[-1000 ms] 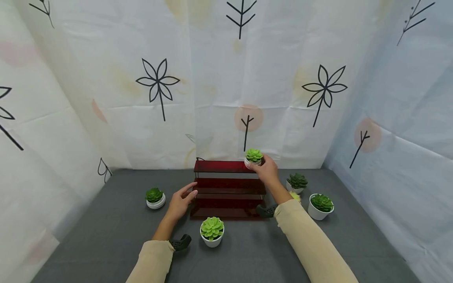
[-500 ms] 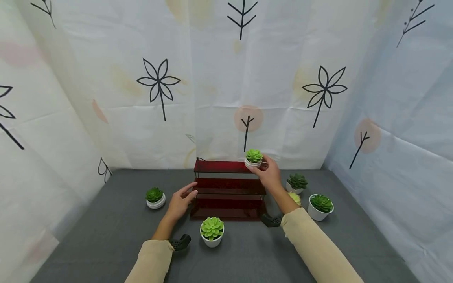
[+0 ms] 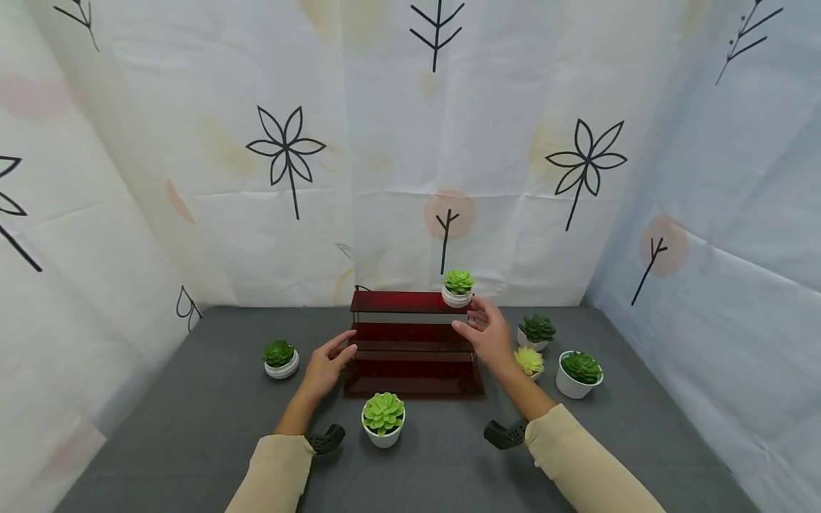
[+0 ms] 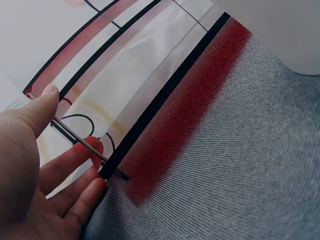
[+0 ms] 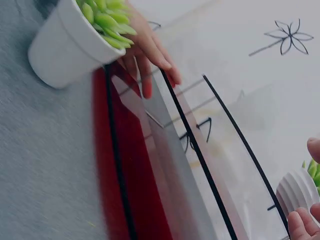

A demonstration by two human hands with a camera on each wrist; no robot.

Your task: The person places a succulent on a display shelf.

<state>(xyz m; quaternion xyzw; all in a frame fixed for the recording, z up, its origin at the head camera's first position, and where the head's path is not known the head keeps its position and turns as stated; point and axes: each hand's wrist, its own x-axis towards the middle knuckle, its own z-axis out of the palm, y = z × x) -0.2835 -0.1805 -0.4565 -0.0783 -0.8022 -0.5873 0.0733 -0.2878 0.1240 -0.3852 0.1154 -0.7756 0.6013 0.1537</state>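
A light-green succulent in a ribbed white pot [image 3: 457,291] stands on the right end of the top tier of a dark red three-tier display stand [image 3: 413,385]. My right hand [image 3: 489,335] is just below and to the right of that pot, thumb and fingers apart, with nothing between them. At the stand's left end is my left hand [image 3: 326,369]; its loosely bent fingers and thumb touch the tier edges beside the thin metal support [image 4: 82,140]. Another light-green succulent in a smooth white pot [image 3: 383,420] stands on the grey cloth in front of the stand.
A dark-green succulent in a ribbed pot [image 3: 280,358] stands to the left. On the right are a dark succulent [image 3: 537,330], a yellow-green one [image 3: 529,360] and a green one in a larger white pot [image 3: 579,375]. Patterned white cloth [image 3: 398,142] hangs behind.
My right hand has let go of the potted succulent on the top tier and drawn back down and to the right. The left hand has stayed at the stand's left end.
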